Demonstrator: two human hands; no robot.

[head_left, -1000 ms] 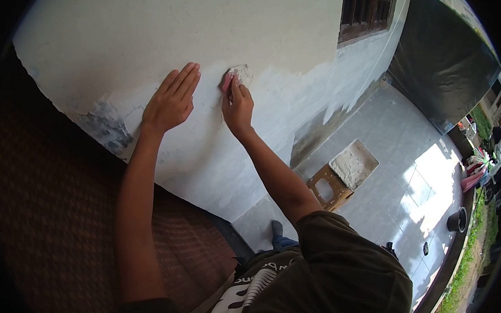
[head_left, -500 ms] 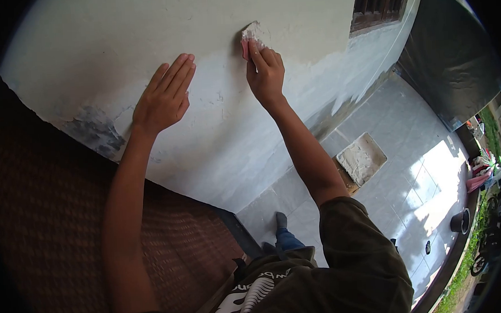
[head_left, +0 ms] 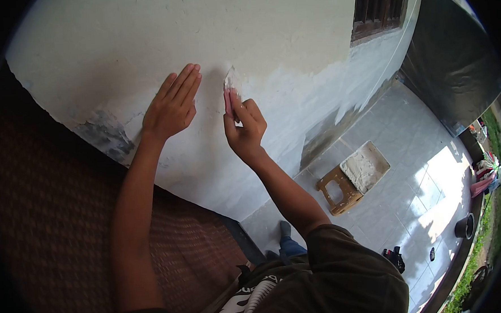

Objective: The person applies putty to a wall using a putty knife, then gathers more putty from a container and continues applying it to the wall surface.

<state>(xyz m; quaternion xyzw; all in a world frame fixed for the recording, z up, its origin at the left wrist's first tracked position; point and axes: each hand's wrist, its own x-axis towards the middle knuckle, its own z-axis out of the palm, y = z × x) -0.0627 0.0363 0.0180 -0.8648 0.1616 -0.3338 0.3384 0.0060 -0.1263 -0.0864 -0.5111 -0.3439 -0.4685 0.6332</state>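
Note:
My left hand (head_left: 171,107) lies flat on the wall (head_left: 290,41), its fingers stretched out together and nothing in it. Just right of it, my right hand (head_left: 246,125) grips a putty knife (head_left: 228,99) with a pinkish handle. White paste coats the blade, whose tip points up at the wall. The wall's lower band is whitish and smeared, while the upper part is cream. Left of and below my left hand shows a dark, flaking patch (head_left: 104,130) on the wall.
A tray of white paste (head_left: 370,167) rests on a small brown stool (head_left: 340,190) on the grey tiled floor (head_left: 400,148). Woven brown matting (head_left: 66,206) covers the left side. A barred window (head_left: 381,5) is at upper right, a dark sheet (head_left: 449,61) beyond it. A bucket (head_left: 464,226) stands at far right.
My right hand has moved down and left along the wall with the putty knife, closer to my left hand. The left hand stays flat in place. More of the stool now shows.

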